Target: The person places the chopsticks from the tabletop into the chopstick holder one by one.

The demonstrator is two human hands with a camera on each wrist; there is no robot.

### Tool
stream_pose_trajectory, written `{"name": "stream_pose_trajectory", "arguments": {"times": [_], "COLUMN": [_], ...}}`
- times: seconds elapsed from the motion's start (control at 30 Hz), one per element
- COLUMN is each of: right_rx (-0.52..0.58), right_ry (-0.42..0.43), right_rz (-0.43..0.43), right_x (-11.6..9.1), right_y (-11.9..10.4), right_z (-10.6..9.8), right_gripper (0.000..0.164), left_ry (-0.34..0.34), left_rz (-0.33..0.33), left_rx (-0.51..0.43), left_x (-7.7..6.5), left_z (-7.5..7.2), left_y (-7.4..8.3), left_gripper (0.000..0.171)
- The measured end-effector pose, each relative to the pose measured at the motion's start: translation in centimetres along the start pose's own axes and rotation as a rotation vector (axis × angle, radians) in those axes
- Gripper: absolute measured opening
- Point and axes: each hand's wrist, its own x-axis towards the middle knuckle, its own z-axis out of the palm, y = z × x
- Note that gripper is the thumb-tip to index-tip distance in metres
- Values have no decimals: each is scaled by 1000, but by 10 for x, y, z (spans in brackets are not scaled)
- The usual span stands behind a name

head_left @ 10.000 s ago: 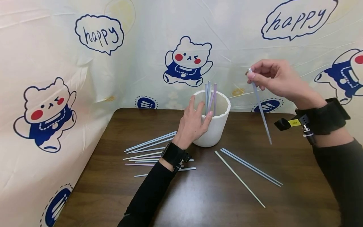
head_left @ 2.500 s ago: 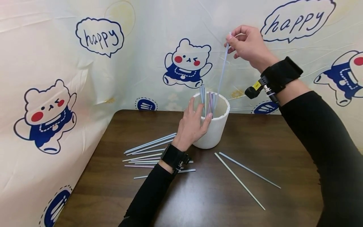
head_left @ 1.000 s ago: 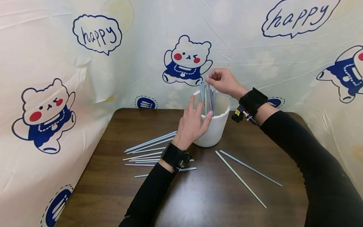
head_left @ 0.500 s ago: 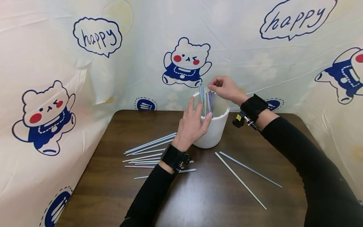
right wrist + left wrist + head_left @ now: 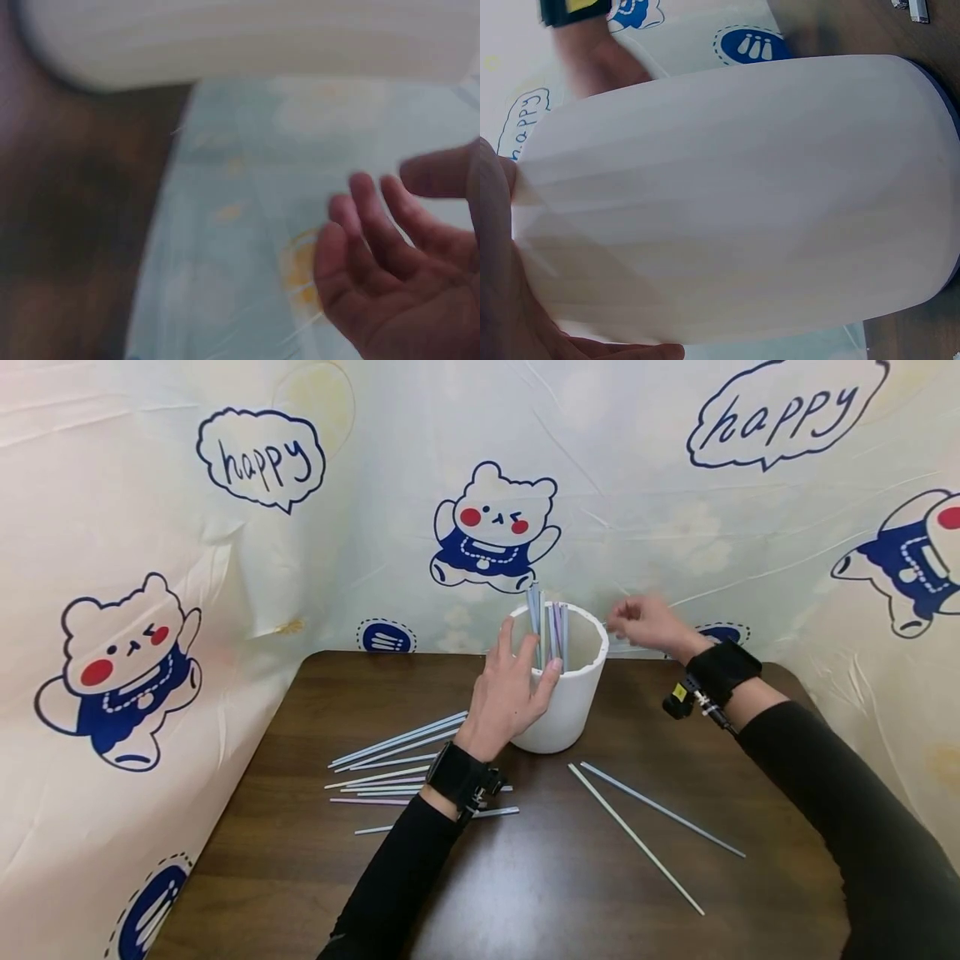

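In the head view a white tapered pot (image 5: 558,714) stands at the back of the table, with several thin blue, purple and pale sticks (image 5: 557,635) upright inside it. My left hand (image 5: 506,697) holds the pot's left side near the rim, fingers and thumb spread around it. The pot wall (image 5: 735,202) fills most of the left wrist view. My right hand (image 5: 647,622) is just right of the rim, holding nothing. In the right wrist view its fingers (image 5: 375,232) are loosely bent and apart from the thumb.
Several blue, pale and purple sticks (image 5: 397,739) lie left of the pot, partly hidden under my left forearm. To the right lie one blue stick (image 5: 663,810) and one pale green stick (image 5: 637,839). A printed cloth (image 5: 390,527) hangs behind the brown table (image 5: 555,893).
Over the last seconds my right hand lowered a blue stick into the pot, let go and moved right. One of the blue sticks on the right left the table. My left hand stayed put.
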Motion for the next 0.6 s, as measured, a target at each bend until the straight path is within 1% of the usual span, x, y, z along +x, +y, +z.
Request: {"name": "stream_pose_trajectory", "arguments": {"times": [0.1, 0.2, 0.3, 0.37, 0.43, 0.5, 0.6], "right_rx": [-114, -180, -232, -266, -286, -301, -321], "right_ry": [-188, -400, -543, -609, -648, -671, -674], "right_rz": [-28, -61, -100, -124, -138, -141, -159], "right_x": [-7, -12, -19, -24, -30, -35, -39], "right_y": [19, 30, 35, 39, 42, 44, 47], "right_z": [11, 28, 48, 60, 72, 83, 96], "right_gripper": [22, 18, 11, 9, 12, 18, 20], "left_ry": [-3, -5, -15, -26, -33, -30, -21], "left_rz": [-2, -8, -13, -16, -17, -13, -9], "left_rx": [1, 0, -7, -12, -9, -1, 8], "left_x": [0, 0, 0, 0, -1, -1, -1], "left_z": [0, -1, 0, 1, 1, 0, 0], "left_y": [0, -1, -1, -1, 0, 0, -1], "left_gripper": [57, 57, 58, 59, 59, 59, 58]}}
